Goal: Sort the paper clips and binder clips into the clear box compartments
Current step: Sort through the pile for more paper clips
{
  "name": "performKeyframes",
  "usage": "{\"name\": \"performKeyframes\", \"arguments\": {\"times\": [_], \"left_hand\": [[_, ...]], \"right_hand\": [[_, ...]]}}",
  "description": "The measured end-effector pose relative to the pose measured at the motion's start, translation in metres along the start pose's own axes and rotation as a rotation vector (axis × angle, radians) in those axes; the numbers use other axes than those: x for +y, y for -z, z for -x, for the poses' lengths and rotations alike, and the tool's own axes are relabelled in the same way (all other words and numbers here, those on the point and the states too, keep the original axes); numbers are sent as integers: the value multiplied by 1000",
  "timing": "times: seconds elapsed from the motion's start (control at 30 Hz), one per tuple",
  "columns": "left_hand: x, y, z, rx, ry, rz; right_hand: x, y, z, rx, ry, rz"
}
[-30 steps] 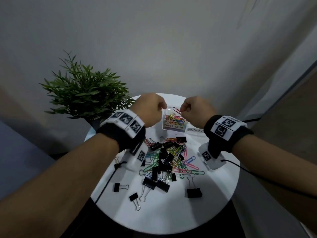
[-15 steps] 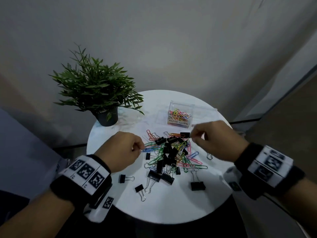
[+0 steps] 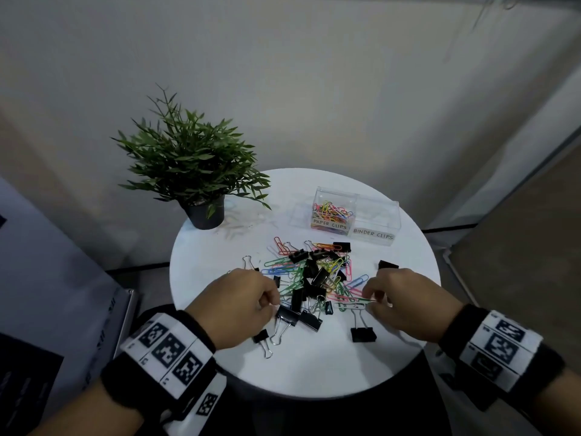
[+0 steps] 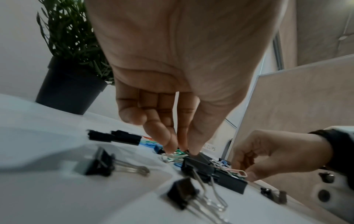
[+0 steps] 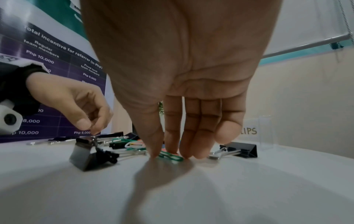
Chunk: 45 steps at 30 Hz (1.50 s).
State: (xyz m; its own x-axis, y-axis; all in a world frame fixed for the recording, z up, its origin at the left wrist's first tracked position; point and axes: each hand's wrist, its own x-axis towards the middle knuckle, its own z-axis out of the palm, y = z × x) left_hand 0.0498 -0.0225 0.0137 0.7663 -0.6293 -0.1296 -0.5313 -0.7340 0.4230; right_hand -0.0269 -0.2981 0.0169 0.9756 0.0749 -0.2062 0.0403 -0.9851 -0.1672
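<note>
A mixed pile of coloured paper clips and black binder clips (image 3: 317, 278) lies in the middle of the round white table (image 3: 314, 369). My left hand (image 3: 276, 305) is at the pile's near left edge, and its thumb and fingers (image 4: 193, 150) pinch a pale paper clip (image 4: 173, 155) beside a black binder clip (image 4: 199, 165). My right hand (image 3: 368, 299) is at the pile's right edge. Its thumb and forefinger (image 5: 172, 149) pinch a green paper clip (image 5: 171, 157) that lies on the table. The clear box (image 3: 375, 215) stands behind; its left compartment holds coloured paper clips (image 3: 331, 212).
A potted plant (image 3: 195, 171) stands at the table's back left. Loose binder clips lie near the front (image 3: 363, 333) and by the right hand (image 3: 388, 265). The compartment labelled binder clips (image 3: 377, 212) looks empty. A wall is close behind the table.
Both hands came back from the clear box and down to the pile. The red paper clip the right hand held a second ago is gone from its fingers.
</note>
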Motion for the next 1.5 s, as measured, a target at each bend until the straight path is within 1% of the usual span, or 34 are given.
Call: {"name": "performKeyframes", "arguments": {"times": [0.1,0.2,0.27,0.4,0.53,0.67,0.77,0.87,0.93,1.03,1.1,1.2,1.27,1.37,1.5], "left_hand": [[13,-6,2,-19,-94,-22],[23,-15,5,-95,-210,-151],[21,-15,5,-96,-231,-189],[6,-6,4,-30,-176,-134],[-2,-1,1,-5,-116,-160],[-4,1,-1,68,-74,-145],[6,0,-3,117,-87,-127],[27,-1,-9,147,-155,-80],[40,-5,-15,123,-196,-107],[54,-13,-24,65,-204,-150],[59,-17,-31,31,-171,-179],[66,-20,-39,-56,-108,-261],[70,-21,-42,-51,-104,-301],[72,-23,-43,-8,-108,-323],[69,-20,-40,28,-91,-314]], "right_hand": [[0,-3,-2,5,2,-10],[-1,-5,-3,12,13,-8],[-1,-6,-3,17,13,-3],[0,-8,-2,44,-5,-36],[3,-8,0,67,-24,-96],[5,-2,2,121,-22,-171],[6,5,6,150,-8,-218],[8,13,9,197,23,-274],[8,18,10,217,16,-311],[8,22,12,238,6,-360],[8,23,15,241,10,-387],[8,23,18,238,6,-405],[9,22,18,242,-6,-391],[12,20,16,245,-35,-407],[15,18,12,270,-82,-528]]}}
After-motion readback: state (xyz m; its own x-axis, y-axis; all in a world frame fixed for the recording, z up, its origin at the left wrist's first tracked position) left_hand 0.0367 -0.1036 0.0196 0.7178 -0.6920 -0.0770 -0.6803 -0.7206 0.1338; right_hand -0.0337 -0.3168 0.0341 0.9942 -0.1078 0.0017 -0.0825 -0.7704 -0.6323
